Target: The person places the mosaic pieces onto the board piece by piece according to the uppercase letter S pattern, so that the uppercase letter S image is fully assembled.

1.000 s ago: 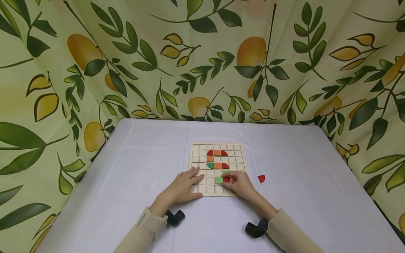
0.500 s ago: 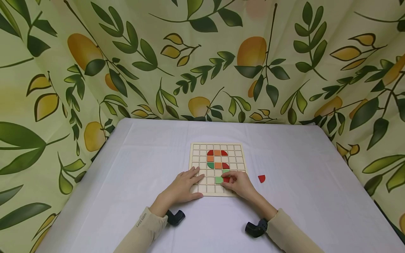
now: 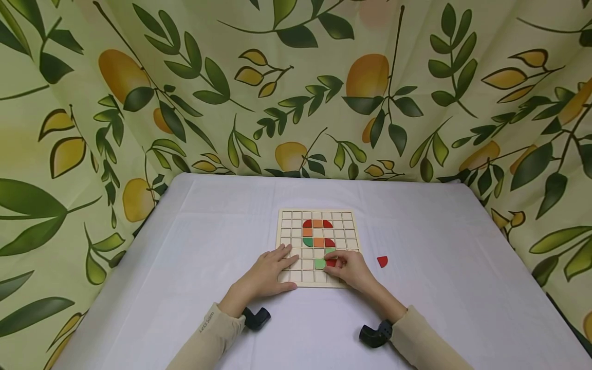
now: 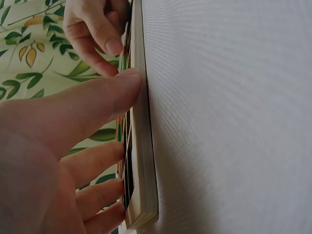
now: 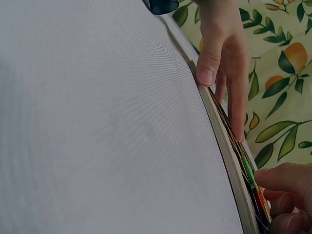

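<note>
A square wooden grid board [image 3: 344, 224] lies flat on the table, holding several coloured tiles in a curved pattern. My left hand [image 3: 265, 270] rests on its left side, fingers spread over the cells and thumb at the near edge. With thumb and index finger, my right hand [image 3: 350, 268] pinches a light green square tile [image 3: 320, 264] at its right corners, low on the board. Partly covered by these fingers is a red quarter-round tile [image 3: 331, 262]. In the right wrist view, the thumb [image 5: 265, 176] sits right at the green tile [image 5: 248, 170].
One loose red quarter-round tile [image 3: 382, 261] lies on the white cloth [image 3: 425, 246] to the board's right. Black wrist devices [image 3: 375, 334] hang under both forearms. A leaf-and-fruit patterned curtain [image 3: 296, 103] surrounds the table's back and sides.
</note>
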Motion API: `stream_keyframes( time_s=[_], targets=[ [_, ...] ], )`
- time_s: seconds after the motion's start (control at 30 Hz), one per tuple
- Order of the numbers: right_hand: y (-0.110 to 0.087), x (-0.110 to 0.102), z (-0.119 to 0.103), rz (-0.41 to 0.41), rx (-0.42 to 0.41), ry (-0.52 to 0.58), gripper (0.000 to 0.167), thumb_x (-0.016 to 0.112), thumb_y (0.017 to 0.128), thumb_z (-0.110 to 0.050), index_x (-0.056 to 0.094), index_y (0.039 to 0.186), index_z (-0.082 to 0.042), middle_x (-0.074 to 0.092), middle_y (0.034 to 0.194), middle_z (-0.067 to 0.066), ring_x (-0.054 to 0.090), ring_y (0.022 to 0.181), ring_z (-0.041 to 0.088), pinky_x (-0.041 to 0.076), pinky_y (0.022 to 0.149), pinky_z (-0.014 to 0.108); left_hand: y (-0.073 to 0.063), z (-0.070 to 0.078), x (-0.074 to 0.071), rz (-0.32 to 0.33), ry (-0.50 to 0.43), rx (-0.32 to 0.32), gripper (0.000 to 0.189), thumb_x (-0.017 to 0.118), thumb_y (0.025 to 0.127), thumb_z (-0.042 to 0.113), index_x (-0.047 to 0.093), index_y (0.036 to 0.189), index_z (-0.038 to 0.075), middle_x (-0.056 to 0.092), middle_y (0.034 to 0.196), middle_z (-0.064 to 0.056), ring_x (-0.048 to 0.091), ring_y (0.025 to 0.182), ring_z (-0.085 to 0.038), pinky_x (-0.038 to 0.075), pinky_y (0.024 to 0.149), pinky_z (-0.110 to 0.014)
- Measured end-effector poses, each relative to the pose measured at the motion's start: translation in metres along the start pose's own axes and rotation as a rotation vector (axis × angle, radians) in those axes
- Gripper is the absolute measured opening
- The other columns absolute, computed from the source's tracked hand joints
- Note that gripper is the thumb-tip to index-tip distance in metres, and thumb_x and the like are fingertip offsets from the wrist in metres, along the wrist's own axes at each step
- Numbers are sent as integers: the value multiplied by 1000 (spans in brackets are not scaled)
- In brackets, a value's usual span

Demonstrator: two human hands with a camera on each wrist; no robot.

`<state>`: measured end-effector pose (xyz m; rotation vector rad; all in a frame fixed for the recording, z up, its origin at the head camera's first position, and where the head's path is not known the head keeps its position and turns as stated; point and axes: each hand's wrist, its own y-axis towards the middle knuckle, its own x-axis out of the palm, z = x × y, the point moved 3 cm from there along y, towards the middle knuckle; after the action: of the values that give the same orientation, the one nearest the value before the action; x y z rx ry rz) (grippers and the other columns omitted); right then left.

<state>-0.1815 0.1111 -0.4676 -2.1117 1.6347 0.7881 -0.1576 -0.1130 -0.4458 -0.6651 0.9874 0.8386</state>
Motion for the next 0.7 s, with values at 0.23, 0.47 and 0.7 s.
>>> stream_keyframes(
  time_s=[0.23, 0.47, 0.7],
  targets=[
    [-2, -5, 0, -13, -15, 24, 21, 79, 76, -10, 74, 96, -3, 54, 57, 0, 42, 52, 0, 35, 49, 16, 0, 0, 0, -2, -11, 0, 67, 68, 86, 42, 47, 143, 14, 33, 158, -13, 28, 149, -33, 30, 115, -58],
    [-5, -12, 3, -11, -33, 21, 19, 79, 77, -10, 75, 95, -5, 55, 59, 0, 42, 53, -2, 36, 49, 15, 0, 0, 0, -1, -14, 3, 67, 67, 86, 41, 47, 143, 14, 33, 158, -13, 28, 149, -33, 30, 115, -58],
    [-9, -21, 7, -18, -6, 26, 19, 78, 79, -13, 75, 96, -6, 55, 60, 0, 42, 54, -1, 36, 49, 15, 0, 1, 0, -1, -7, 0, 67, 68, 86, 41, 47, 143, 14, 33, 158, -13, 29, 149, -33, 30, 115, -58]
  ],
)
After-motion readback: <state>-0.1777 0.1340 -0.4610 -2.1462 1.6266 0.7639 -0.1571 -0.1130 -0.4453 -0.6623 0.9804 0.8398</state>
